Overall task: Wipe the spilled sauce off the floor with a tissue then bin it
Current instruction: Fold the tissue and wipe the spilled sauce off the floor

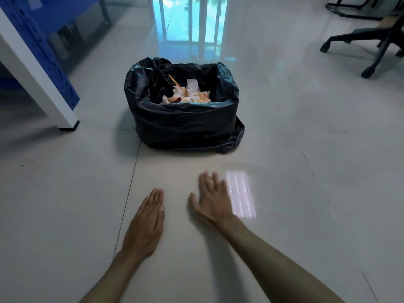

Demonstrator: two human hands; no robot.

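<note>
Black-bagged bin [183, 119] is seen straight ahead of both flat, empty hands, right hand [213, 201] nearer than left hand [147, 224].

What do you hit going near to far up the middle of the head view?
Left hand → right hand → black-lined bin with stained tissues inside → bright door reflection on the floor.

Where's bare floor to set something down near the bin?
Open tile lies between the bin and both hands, left and right. More lies right of the bin, short of the chair base, and left of the left hand, below the table leg. Tightest is the gap between the table leg and the bin.
</note>
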